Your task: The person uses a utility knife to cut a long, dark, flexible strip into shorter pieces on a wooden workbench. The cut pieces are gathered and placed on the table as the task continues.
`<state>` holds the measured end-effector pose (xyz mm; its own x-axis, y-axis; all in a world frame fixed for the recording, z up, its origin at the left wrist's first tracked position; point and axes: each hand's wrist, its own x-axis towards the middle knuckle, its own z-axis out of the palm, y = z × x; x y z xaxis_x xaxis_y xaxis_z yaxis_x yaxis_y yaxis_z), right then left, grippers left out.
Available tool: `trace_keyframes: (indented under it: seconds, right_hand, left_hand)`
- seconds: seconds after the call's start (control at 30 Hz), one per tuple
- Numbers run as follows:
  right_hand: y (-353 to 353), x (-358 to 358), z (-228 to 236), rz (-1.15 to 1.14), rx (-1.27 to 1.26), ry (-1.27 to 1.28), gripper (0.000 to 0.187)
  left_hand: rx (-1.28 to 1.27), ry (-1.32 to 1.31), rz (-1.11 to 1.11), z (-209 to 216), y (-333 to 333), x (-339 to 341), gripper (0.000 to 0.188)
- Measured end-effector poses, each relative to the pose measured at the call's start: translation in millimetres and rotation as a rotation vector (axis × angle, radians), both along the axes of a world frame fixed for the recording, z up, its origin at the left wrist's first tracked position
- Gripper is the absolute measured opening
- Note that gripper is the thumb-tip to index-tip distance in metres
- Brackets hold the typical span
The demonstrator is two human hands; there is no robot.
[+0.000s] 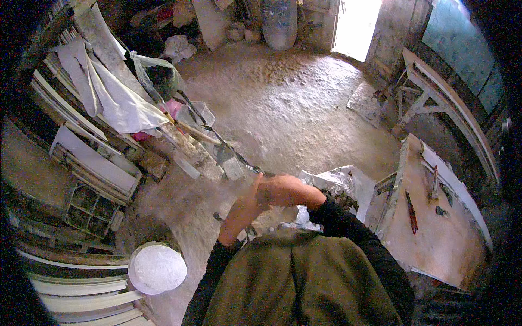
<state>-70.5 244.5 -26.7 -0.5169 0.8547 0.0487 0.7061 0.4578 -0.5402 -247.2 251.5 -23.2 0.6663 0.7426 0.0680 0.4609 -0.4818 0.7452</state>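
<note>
My left hand (243,205) and my right hand (289,190) meet in front of my body, both closed. Between them they grip the end of a dark cord (232,153), its held end hidden by the fingers. It stretches tautly up and to the left, past a clear plastic bag (155,70) hanging beside a white cloth (111,100). Under my right wrist, a crumpled silvery plastic sheet (340,176) lies on the floor.
On the right, a tilted work table (429,239) bears a red-handled tool (412,214) and a brush (434,185). Long boards (81,293) and a round white lid (157,268) are at lower left. A bright doorway (356,27) stands at the back.
</note>
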Motion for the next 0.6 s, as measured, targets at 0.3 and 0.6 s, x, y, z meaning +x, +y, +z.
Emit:
trace_keyframes:
  seconds: [0.3,0.6]
  right_hand:
    - [-35,37,-35,-0.323,-0.293,0.639,0.092]
    - [-55,-5,-26,-0.378,-0.325,0.607,0.030]
  left_hand:
    - [0.121,-0.248,0.144,46,12,-9,0.058]
    - [-0.297,-0.454,0.418,22,19,-26,0.038]
